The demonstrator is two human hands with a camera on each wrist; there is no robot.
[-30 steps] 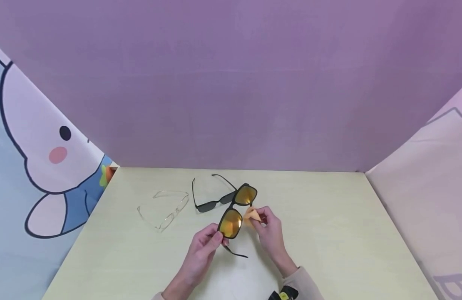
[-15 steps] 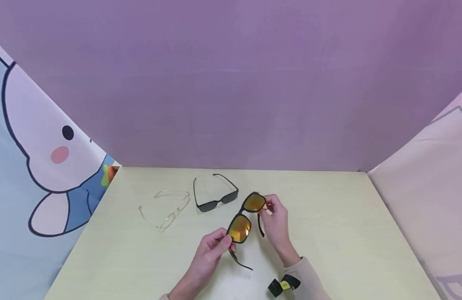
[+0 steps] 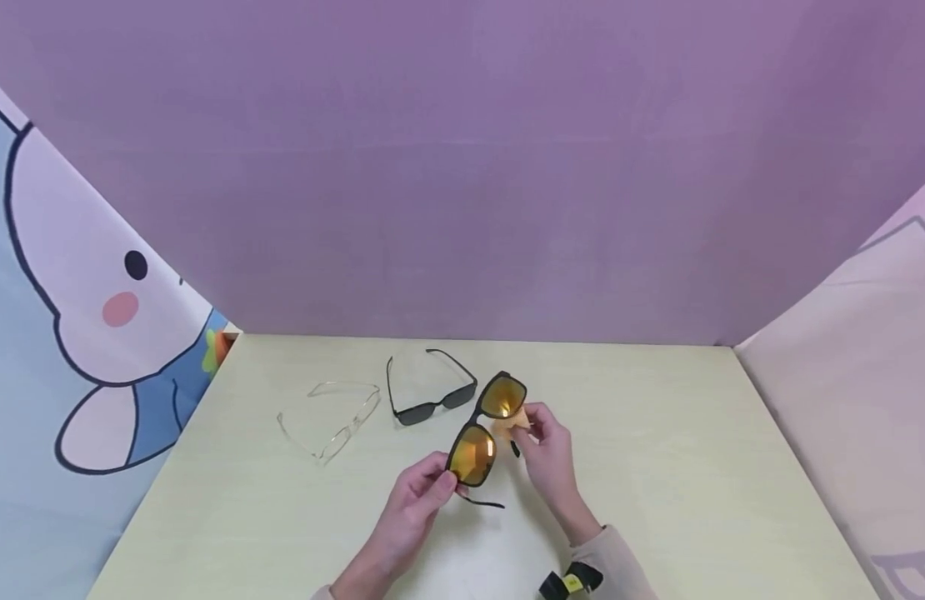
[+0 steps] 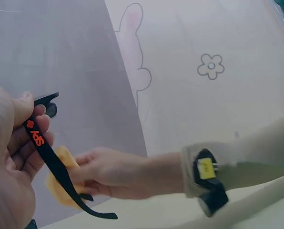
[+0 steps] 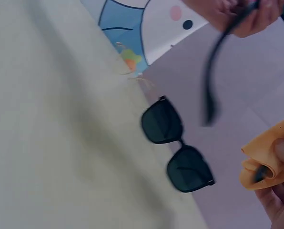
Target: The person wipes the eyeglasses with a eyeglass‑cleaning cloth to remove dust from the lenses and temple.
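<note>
Black-framed sunglasses (image 3: pixel 473 454) with orange mirrored lenses are held tilted above the table. My left hand (image 3: pixel 413 508) pinches them at the near lens corner, thumb in front. Red lettering marks the black temple arm (image 4: pixel 54 162) in the left wrist view. With my right hand (image 3: pixel 552 454) I grip an orange cloth (image 3: pixel 511 423) behind the far lens. A dark temple tip (image 5: pixel 261 174) pokes out of the folded cloth in the right wrist view, so the cloth lies around that arm. Part of the cloth is hidden by the lens in the head view.
Black sunglasses (image 3: pixel 436 402) with dark lenses lie unfolded on the table (image 3: pixel 680 467), just behind the held pair. Left of them are thin-rimmed clear glasses (image 3: pixel 342 433), also unfolded. A purple panel (image 3: pixel 477 208) rises at the table's back edge.
The held sunglasses shifted right and down, then back up and slightly left. The cloth slid up behind the far lens, then came back down along the temple arm. The other glasses stayed put.
</note>
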